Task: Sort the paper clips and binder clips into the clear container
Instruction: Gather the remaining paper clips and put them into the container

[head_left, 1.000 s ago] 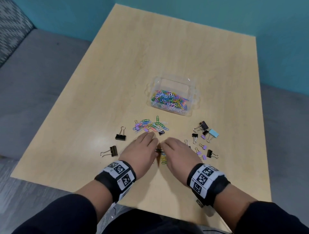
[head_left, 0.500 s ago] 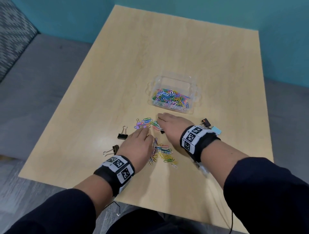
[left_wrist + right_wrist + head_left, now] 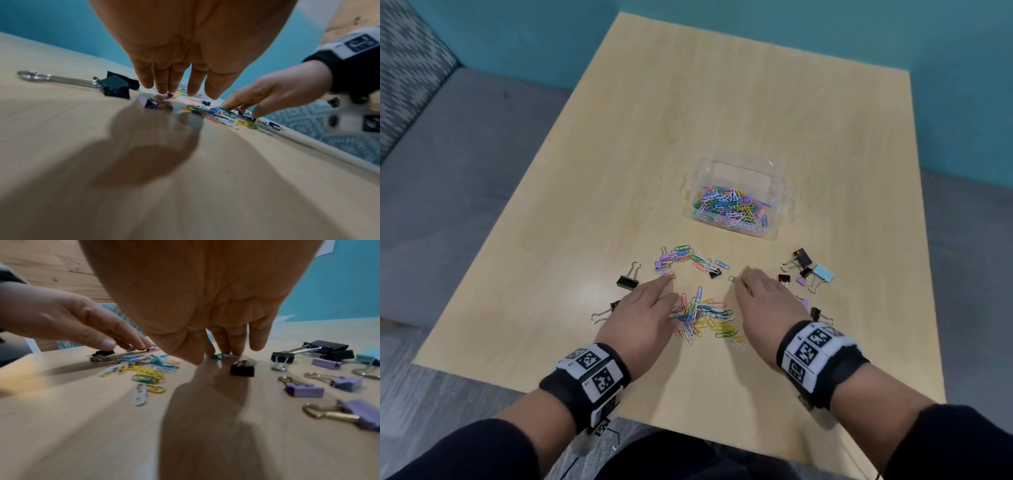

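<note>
— Pale wood, is that what you're working on?

— Yes. Your table (image 3: 739,113) is a light woodgrain top, its far edge close to a teal wall (image 3: 825,31), with grey flooring (image 3: 465,164) on the left and a patterned grey cushion (image 3: 407,68) in the far left corner.

— Where's the container?

— Your clear container (image 3: 779,192) sits past the middle of the table, beyond both hands, its long axis running left to right, open side up. Coloured paper clips already fill its near half.

— And the loose clips?

— One pile of paper clips (image 3: 705,318) lies between your hands; a second string of them (image 3: 690,258) stretches left to right farther out, toward the container. Black binder clips (image 3: 627,279) lie to your left, handles pointing away from you and leftward. More binder clips (image 3: 808,270), black, purple and light blue, cluster on your right.

— What are your hands doing?

— Your left hand (image 3: 642,315) lies palm down, fingers straight, tips touching the table at the left end of the far string. Your right hand (image 3: 765,298) also reaches down with fingers extended and close together, tips on the table at a green paper clip (image 3: 731,279); neither grips anything.
</note>
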The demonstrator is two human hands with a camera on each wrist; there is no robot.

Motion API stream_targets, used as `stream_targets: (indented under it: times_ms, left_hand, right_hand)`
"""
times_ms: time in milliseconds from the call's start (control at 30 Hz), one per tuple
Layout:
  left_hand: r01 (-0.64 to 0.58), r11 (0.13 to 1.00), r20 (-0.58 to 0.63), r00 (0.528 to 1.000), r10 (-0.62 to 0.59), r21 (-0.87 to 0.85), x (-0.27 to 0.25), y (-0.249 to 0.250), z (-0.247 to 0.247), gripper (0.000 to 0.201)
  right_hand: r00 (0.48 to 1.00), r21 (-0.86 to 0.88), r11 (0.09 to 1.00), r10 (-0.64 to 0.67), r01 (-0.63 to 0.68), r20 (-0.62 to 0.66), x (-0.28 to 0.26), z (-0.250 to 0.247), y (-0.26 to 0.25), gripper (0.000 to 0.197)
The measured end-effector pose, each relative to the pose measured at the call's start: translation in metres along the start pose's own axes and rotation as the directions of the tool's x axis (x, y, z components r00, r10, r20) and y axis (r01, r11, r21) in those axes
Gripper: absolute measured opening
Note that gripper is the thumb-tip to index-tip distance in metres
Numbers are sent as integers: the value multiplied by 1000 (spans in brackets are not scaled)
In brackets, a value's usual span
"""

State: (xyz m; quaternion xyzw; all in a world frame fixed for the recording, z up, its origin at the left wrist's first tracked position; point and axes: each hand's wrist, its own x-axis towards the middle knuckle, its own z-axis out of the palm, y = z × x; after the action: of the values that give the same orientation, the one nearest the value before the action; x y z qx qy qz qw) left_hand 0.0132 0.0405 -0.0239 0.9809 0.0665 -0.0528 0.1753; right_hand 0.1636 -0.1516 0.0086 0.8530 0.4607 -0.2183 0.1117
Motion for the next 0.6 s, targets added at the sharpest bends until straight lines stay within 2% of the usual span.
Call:
stream_targets:
  times_ms: [133,200,267,333,467,600]
  left_hand:
    - [92,995,-27,995,-91,42,4,0,-5,42]
    - [96,989,-34,995,-93,109,7,-1,-6,38]
    - [88,981,-42,996,-82,172,11,0,-8,26]
    - [84,974,-26,996,-80,212,13,0,-9,28]
    - [85,969,-33,996,-79,230,17,-2,-10,30]
    - [87,985,-46,996,-81,148,14,-9,-9,37]
  right_hand:
    - [996,40,999,-20,24,-92,-8,12,-10,66]
    - [986,73,997,-22,34,-163,-9,14,-14,60]
    - [976,80,995,-36,55,-215,-9,14,-18,59]
    - [967,76,995,-47,68,-249,-9,12,-22,59]
    - [964,87,993,-51,76,-261,-11,11,-25,59]
    - [966,88,993,-51,76,-255,-14,10,-27,55]
